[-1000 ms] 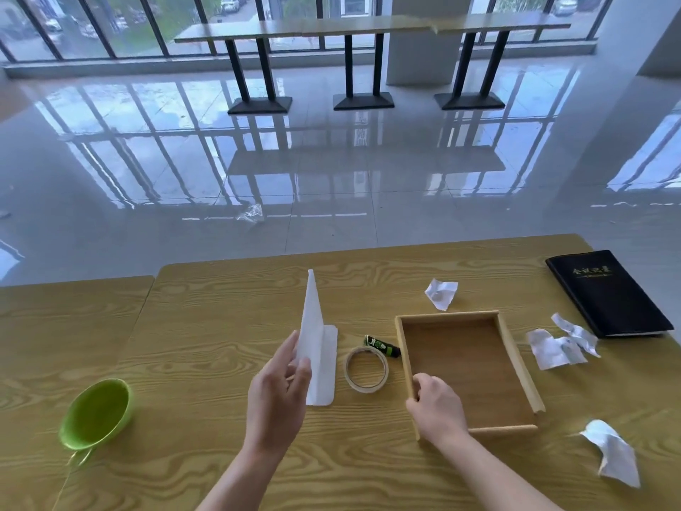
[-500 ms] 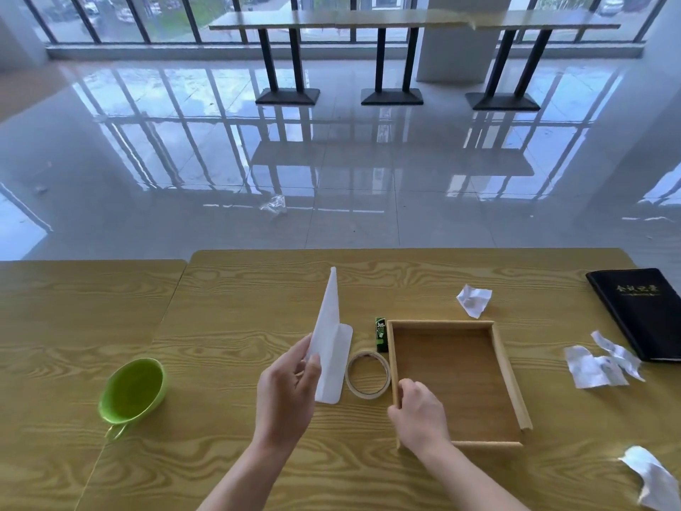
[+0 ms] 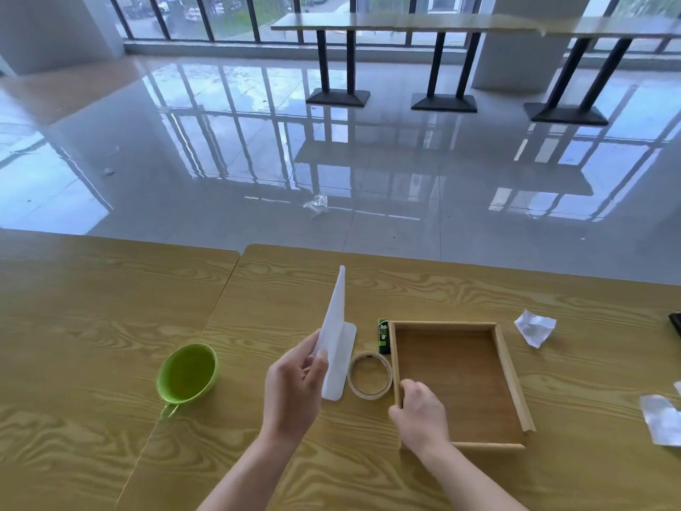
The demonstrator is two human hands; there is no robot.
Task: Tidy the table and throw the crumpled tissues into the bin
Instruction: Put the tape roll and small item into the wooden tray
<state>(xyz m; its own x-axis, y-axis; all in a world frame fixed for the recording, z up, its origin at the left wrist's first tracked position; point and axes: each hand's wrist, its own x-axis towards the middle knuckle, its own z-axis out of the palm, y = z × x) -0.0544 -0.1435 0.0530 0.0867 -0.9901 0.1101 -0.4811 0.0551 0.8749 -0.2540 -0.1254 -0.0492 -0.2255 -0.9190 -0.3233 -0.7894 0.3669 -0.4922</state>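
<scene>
My left hand [image 3: 294, 392] pinches a folded white sheet [image 3: 337, 326], lifting one flap upright while the other flap lies flat on the wooden table [image 3: 110, 307]. My right hand [image 3: 420, 414] grips the near left corner of an empty shallow wooden tray [image 3: 516, 381]. A crumpled tissue [image 3: 535, 327] lies just beyond the tray's far right corner. Another crumpled tissue [image 3: 661, 424] sits at the right edge of view. No bin is visible.
A roll of tape [image 3: 369, 375] and a small green and black tube [image 3: 383, 336] lie between the sheet and the tray. A green cup [image 3: 187, 374] stands to the left. A dark book corner [image 3: 676, 322] shows far right. A bit of litter [image 3: 316, 204] lies on the floor.
The view has swung left, so the book and the right-hand tissues have slid out towards the frame edge. The tray has been shifted left towards the tape. My left hand still holds the sheet up.
</scene>
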